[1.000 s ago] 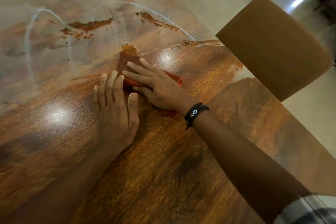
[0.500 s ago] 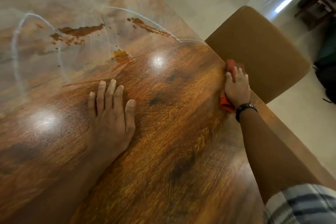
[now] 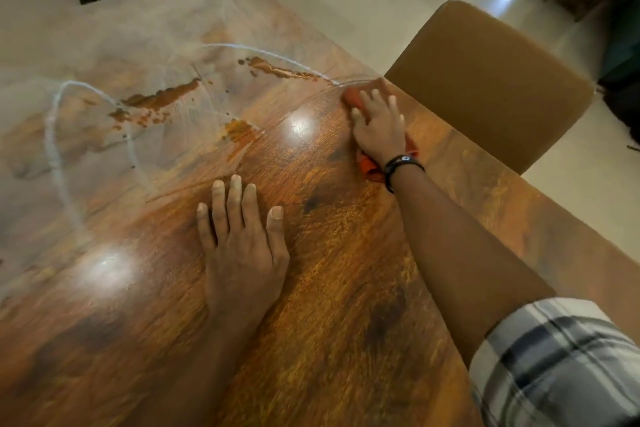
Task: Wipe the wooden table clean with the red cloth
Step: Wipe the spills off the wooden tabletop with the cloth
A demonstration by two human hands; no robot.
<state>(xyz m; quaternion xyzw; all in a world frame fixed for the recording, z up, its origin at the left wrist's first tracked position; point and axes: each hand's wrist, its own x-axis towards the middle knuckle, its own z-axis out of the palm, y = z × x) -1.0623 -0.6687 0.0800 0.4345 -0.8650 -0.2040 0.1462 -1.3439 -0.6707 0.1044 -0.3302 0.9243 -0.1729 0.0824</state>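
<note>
Two hands, right hand [image 3: 379, 126] pressing one red cloth [image 3: 367, 166], one table [image 3: 346, 288]

Red cloth [image 3: 367, 166]: mostly hidden beneath the right hand [image 3: 379, 128]; only a blurred tip past the fingertips and a bunched end by the wrist show.
Right hand: fingers softened by blur.
Wooden table [image 3: 346, 288]: cropped left and bottom; far left of the right hand, whitish haze veils the grain.
Chair [image 3: 485, 87]: lower part hidden behind the table edge, just right of the right hand.
Plaid sleeve [image 3: 554, 364]: cut off at the corner.
</note>
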